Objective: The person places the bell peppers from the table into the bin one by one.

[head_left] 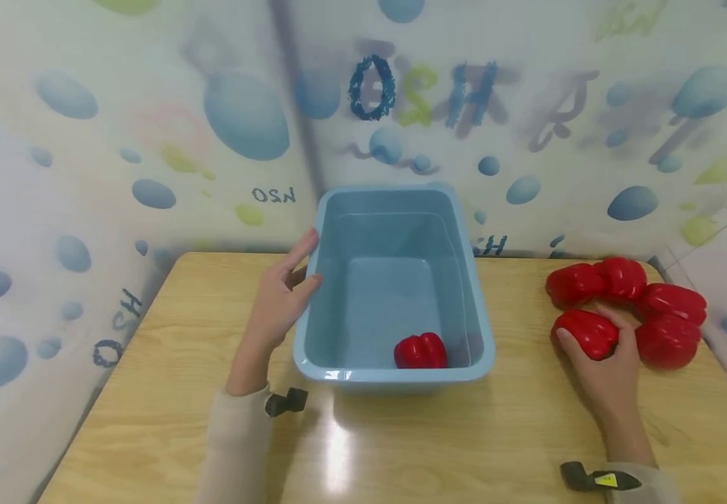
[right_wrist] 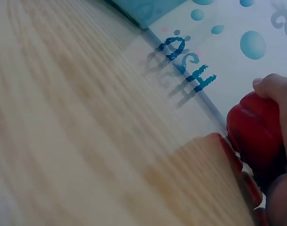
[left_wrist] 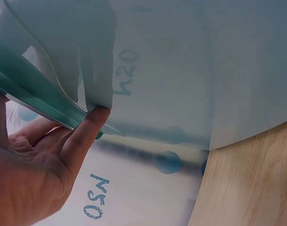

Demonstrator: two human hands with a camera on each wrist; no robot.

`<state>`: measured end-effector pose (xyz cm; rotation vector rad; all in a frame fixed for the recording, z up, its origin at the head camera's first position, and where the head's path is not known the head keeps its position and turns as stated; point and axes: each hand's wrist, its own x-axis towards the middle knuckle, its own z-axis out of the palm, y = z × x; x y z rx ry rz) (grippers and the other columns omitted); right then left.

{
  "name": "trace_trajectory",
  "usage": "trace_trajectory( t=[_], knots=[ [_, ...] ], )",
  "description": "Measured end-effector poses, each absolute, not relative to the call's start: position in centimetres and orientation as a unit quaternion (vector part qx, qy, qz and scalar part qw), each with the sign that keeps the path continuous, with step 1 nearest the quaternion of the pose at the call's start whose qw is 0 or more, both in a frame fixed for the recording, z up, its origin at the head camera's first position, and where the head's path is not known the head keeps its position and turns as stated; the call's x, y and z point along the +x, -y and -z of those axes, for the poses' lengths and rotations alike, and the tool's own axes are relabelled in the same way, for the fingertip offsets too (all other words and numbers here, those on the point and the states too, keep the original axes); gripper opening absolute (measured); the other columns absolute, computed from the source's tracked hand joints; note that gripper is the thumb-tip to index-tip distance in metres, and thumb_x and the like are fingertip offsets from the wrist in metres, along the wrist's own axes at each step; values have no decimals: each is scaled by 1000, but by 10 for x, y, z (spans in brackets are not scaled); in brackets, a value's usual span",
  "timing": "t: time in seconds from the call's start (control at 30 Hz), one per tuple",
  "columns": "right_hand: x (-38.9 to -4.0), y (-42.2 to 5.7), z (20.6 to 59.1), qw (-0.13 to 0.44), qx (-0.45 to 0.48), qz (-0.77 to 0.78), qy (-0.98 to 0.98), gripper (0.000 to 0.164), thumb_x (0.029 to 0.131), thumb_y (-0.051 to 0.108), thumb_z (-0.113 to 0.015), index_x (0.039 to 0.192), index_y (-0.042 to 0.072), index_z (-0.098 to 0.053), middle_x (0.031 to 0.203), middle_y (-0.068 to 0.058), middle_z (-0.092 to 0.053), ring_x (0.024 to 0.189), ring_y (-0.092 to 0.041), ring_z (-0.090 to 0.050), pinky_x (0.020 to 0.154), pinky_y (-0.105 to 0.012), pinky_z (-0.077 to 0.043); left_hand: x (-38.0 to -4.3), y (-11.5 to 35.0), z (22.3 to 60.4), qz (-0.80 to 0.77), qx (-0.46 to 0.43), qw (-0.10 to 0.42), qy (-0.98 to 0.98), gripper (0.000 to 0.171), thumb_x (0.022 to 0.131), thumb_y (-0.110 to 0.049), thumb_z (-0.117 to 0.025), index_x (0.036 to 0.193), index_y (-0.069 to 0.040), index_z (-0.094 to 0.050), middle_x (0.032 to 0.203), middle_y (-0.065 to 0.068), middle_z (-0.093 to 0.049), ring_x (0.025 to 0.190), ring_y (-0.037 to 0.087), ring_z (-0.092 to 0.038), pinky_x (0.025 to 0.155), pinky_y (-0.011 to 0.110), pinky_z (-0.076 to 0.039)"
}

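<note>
A light-blue plastic basin (head_left: 395, 374) stands on the table with one red bell pepper (head_left: 421, 351) in its near right part. At its left rim is my left hand (head_left: 280, 297), holding the edge with the thumb over it and the other fingers along the outer side, as the left wrist view shows from below. On the right, my right hand (head_left: 606, 367) grips another red bell pepper (head_left: 585, 333) between thumb and fingers. The right wrist view has this pepper (right_wrist: 256, 129) at its right edge, its far side hidden by the hand.
Several more red bell peppers (head_left: 669, 341) lie in an arc behind and right of my right hand. The wooden table (head_left: 395, 441) meets a patterned wall (head_left: 395, 157) behind the basin and another at the left.
</note>
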<state>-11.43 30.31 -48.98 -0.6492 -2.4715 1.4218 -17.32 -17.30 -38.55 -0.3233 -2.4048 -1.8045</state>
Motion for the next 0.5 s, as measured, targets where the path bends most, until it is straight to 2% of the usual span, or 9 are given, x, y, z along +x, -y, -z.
trace_trajectory(
  t=[0.17,0.23,0.3,0.4,0.5],
  knots=[
    [-114,-302,484,107,-223,-481,841,80,93,32,-79,159,43,-35,168,1,-37,153,-25,-31,115,-58,-46,-173,171,385,606,-101,57,787,65,98,-4,-60,160,-16,-47,171,-4,-39,146,45,-53,114,63,-49],
    [-115,-300,482,102,-220,-476,845,80,92,32,-80,158,43,-36,168,1,-38,153,-26,-32,110,-53,-49,-172,171,384,608,-98,57,786,65,97,-4,-60,160,-17,-48,171,-4,-39,146,45,-53,113,64,-49],
    [-116,-298,478,100,-219,-475,847,80,92,33,-82,157,44,-38,167,2,-38,151,-24,-33,102,-40,-53,-172,171,383,607,-96,55,787,65,97,-4,-60,160,-17,-48,171,-5,-39,146,45,-53,114,64,-49],
    [-115,-294,468,120,-194,-481,846,77,90,29,-83,155,40,-42,160,8,-43,143,-14,-37,88,-16,-49,-172,171,383,605,-97,53,788,65,98,-3,-60,160,-16,-48,172,-4,-39,146,44,-53,114,63,-49],
    [-113,-289,455,147,-143,-493,846,75,89,21,-84,153,32,-46,149,17,-48,133,-5,-41,82,-3,-46,-172,170,384,603,-97,53,790,64,98,-4,-60,160,-16,-48,172,-4,-39,147,44,-53,114,63,-49]
  ],
)
